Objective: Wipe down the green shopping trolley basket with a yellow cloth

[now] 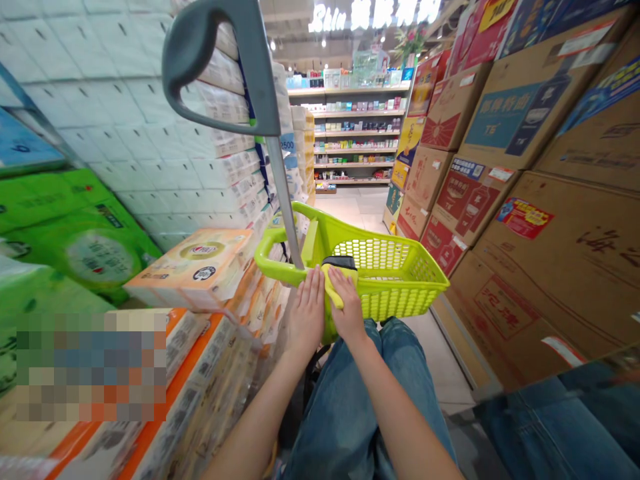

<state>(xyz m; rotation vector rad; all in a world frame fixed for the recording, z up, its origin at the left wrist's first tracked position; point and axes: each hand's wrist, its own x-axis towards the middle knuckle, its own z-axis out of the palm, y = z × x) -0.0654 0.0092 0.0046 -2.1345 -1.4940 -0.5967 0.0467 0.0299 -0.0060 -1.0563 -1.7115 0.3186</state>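
My left hand (pixel 307 310) and my right hand (pixel 349 303) lie side by side on the near rim of a lime-green plastic shopping basket (pixel 385 280), fingers pointing forward. Under my right hand's fingers is a yellow-green flap or handle (pixel 334 285), with a small black piece (pixel 340 262) behind it. The basket looks empty. A tall metal pole with a grey curved handle (pixel 220 67) rises from its left side, just beyond my left hand. Where the flap ends is partly hidden by my fingers.
Stacked packs of tissue (pixel 190 267) crowd the left side, and large printed cardboard cartons (pixel 525 233) wall the right. Between them a tiled aisle floor (pixel 355 207) leads to store shelves (pixel 355 133). My denim-covered legs (pixel 370 400) lie below my hands.
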